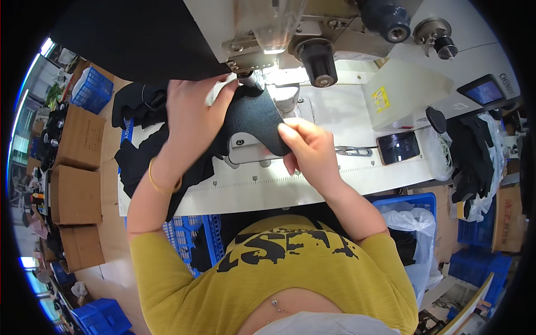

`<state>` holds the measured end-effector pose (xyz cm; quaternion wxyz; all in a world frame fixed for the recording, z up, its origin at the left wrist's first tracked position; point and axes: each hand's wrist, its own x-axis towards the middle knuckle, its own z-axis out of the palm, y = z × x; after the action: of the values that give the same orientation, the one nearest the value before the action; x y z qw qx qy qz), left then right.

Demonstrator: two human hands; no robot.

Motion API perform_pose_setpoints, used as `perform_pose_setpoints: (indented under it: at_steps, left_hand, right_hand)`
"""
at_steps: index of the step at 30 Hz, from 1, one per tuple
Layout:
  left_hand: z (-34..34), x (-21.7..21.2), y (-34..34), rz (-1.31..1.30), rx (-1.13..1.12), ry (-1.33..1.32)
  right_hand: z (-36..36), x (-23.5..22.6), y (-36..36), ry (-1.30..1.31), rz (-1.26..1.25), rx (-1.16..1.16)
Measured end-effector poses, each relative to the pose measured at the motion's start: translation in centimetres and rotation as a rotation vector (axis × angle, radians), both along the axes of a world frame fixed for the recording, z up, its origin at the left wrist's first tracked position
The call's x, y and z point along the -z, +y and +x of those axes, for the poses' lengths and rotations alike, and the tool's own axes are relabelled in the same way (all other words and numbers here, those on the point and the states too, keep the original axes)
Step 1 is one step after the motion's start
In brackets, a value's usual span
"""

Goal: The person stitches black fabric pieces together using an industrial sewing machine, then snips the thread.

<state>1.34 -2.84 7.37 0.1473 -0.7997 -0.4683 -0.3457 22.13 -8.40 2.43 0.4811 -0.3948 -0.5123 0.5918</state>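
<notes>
Slanting near-right: dark fabric, long axis toward right hand.

Floor: tan, visible at left beside the white worktable, whose front edge carries a measuring scale. 3 brown cardboard boxes stand in a row at left. 1 blue basket sits near their far end; 1 blue crate at lower left. Bright strip at upper left: window or lamp, indeterminable. Right side: further blue crates, 1 cardboard carton.
</notes>
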Motion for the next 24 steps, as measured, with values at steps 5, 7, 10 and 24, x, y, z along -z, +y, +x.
perform_pose_setpoints:
  at_steps: [5, 7, 10, 24]
  left_hand:
    - [0.3, 3.3, -5.8, 0.265, 0.368, 0.222]
    - [0.5, 4.6, -5.7, 0.375, 0.418, 0.277]
    - [0.5, 5.2, -3.7, 0.346, 0.479, 0.166]
    - [0.5, 4.7, 0.8, 0.457, 0.412, 0.061]
  right_hand:
    - [0.7, -0.2, -2.0, -0.047, 0.033, -0.114]
    - [0.3, -0.2, -1.4, -0.069, 0.038, -0.123]
    - [-0.3, -0.2, -0.6, -0.032, 0.035, -0.116]
    - [-2.0, 0.5, 2.3, 0.075, 0.063, -0.061]
